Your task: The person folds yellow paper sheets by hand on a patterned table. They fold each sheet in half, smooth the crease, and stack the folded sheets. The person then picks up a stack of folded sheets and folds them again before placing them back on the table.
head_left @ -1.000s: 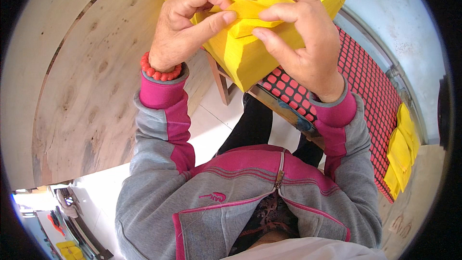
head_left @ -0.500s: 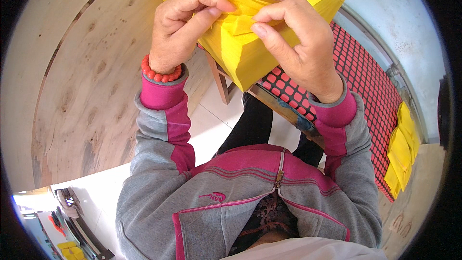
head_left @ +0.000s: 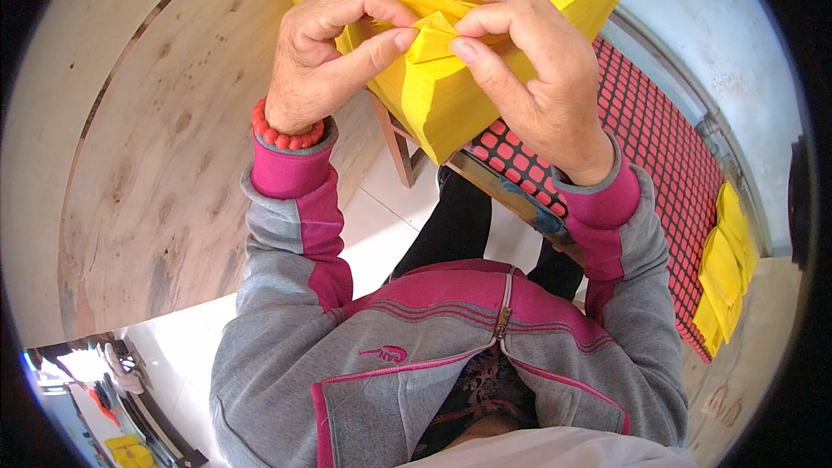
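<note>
A boxy, creased yellow clothlike package [head_left: 433,108], corner toward the person [head_left: 286,364], long axis unclear, sat at the far end of a red-and-black gridded cover [head_left: 669,173], the half-curled left hand [head_left: 316,52] and right hand [head_left: 550,78] pinching its folds [head_left: 431,39] thumb-to-forefinger.

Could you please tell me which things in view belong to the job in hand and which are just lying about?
In hand:
- large yellow piece
- left hand and right hand, fingertips at its fold

Lying about, apparently:
- folded yellow pieces at right, perhaps related but untouched
- red-and-black patterned cover
- wooden panel
</note>
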`<state>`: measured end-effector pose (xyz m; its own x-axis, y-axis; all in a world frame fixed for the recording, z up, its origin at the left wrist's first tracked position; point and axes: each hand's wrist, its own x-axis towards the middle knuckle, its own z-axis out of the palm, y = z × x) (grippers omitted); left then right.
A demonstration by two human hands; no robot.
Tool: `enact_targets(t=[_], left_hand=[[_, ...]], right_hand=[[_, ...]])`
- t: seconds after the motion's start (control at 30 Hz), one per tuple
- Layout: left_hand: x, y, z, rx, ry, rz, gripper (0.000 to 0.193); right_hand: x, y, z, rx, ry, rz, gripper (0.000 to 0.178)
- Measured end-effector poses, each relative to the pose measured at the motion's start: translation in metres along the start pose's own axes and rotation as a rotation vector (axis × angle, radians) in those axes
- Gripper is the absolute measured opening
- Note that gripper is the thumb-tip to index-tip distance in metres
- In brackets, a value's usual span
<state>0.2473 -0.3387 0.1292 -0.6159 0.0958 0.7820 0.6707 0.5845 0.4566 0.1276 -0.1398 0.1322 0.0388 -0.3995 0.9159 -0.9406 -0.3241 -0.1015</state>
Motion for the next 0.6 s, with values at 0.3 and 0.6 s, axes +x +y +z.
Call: enact_targets(t=[0.3,0.6], left_hand=[[-0.004,0.006,0.012,-0.182,0.154,-0.179,0.008],[-0.006,-0.001,0.013,-0.185,0.179,-0.1,0.009]], right_hand=[[0.008,-0.005,-0.006,-0.044,0.048,-0.082,0.015],[0.005,-0.009,-0.007,-0.009,-0.032,-0.009,0.014]])
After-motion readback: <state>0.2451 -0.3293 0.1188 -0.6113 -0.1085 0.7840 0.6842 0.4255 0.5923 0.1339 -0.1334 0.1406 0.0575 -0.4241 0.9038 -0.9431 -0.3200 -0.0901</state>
